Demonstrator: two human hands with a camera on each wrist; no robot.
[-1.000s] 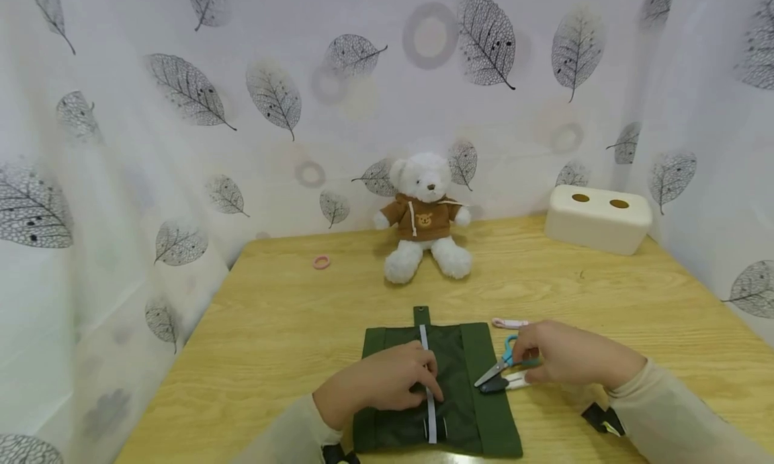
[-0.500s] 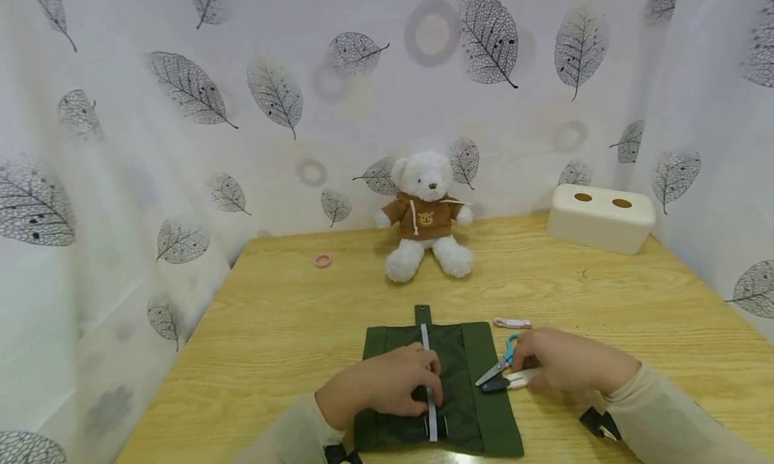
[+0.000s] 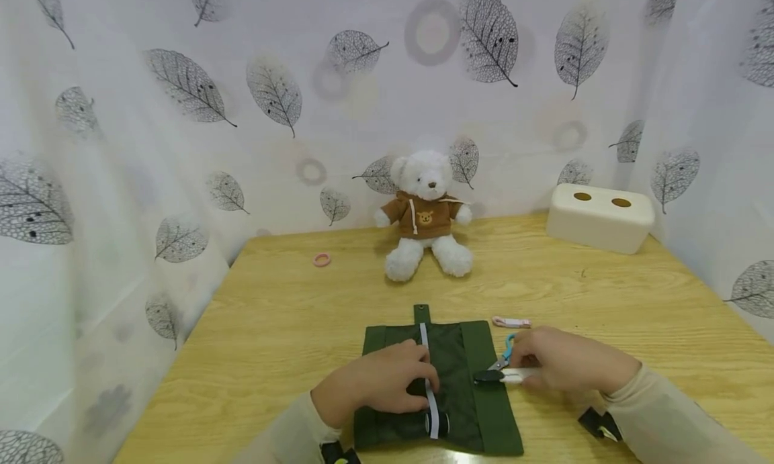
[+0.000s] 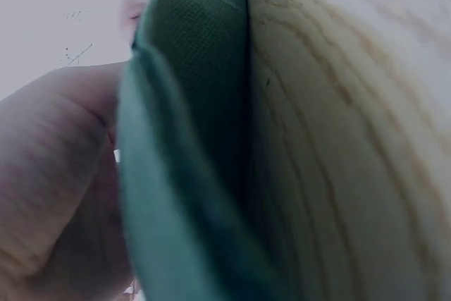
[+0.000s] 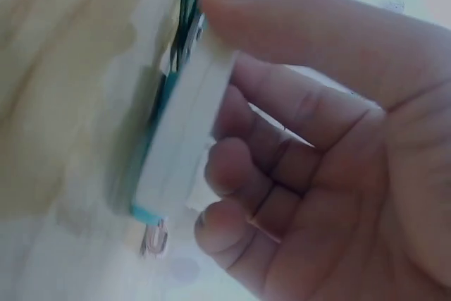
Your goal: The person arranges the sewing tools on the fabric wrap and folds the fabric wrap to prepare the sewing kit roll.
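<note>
A dark green cloth organizer lies unfolded on the table, a white elastic band running down its middle. Under the band's near end sits a black thread spool. My left hand is over the cloth, its curled fingers and thumb gripping the band; the green cloth edge fills much of the left wrist view. With thumb and fingers, my right hand pinches white-handled thread snips, their black end over the cloth's right border. Blue-handled scissors lie beside them, partly hidden by that hand.
A folded pink-and-white tape lies beyond the right hand. Farther back are a pink ring, a white teddy bear in a brown hoodie and a cream box with two holes. Leaf-print curtains surround the wooden table.
The right hand has taken hold of the snips and swung their black end up over the scissor blades. The left fingers have shifted slightly, and the band's near part now slants a little more.
</note>
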